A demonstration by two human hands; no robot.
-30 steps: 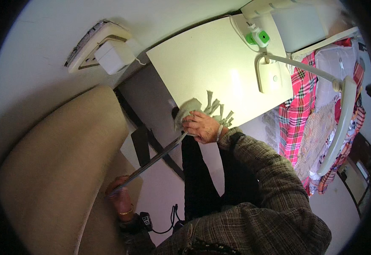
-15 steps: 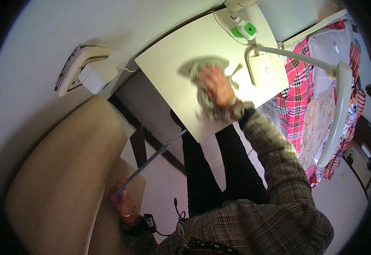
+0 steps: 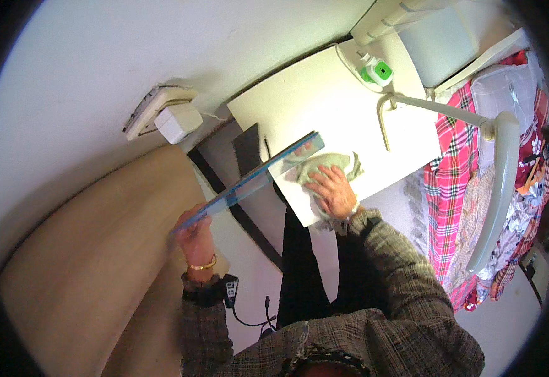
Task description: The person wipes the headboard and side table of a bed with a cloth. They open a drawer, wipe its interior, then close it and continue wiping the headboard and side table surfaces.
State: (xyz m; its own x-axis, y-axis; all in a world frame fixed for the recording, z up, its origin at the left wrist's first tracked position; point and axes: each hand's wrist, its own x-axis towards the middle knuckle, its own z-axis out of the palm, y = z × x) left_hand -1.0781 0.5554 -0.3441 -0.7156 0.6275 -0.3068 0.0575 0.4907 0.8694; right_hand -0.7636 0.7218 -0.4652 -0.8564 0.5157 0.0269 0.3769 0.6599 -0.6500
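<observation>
My left hand (image 3: pixel 196 232) is closed on the lower end of a thin, flat blue-edged panel (image 3: pixel 249 182), seen almost edge-on, so its kind cannot be made out. The panel slants up and to the right, its far end over the near left part of the white tabletop (image 3: pixel 287 94). On that tabletop my right hand (image 3: pixel 336 191) presses a crumpled grey-green cloth (image 3: pixel 315 166) near the front edge, fingers laid over it. Part of the cloth is bunched beneath the palm and wrist.
A desk lamp (image 3: pixel 500 188) arches over the table's right side. A green-and-white plug-in device (image 3: pixel 376 72) stands at the back. A white adapter (image 3: pixel 179 122) sits in the wall socket at left, above a beige padded surface (image 3: pixel 98 251). Checked bedding (image 3: pixel 450 188) lies at right.
My left hand has risen, bringing the panel's far end over the table and turning more of its face into view. My right hand has drawn the cloth back toward the front edge.
</observation>
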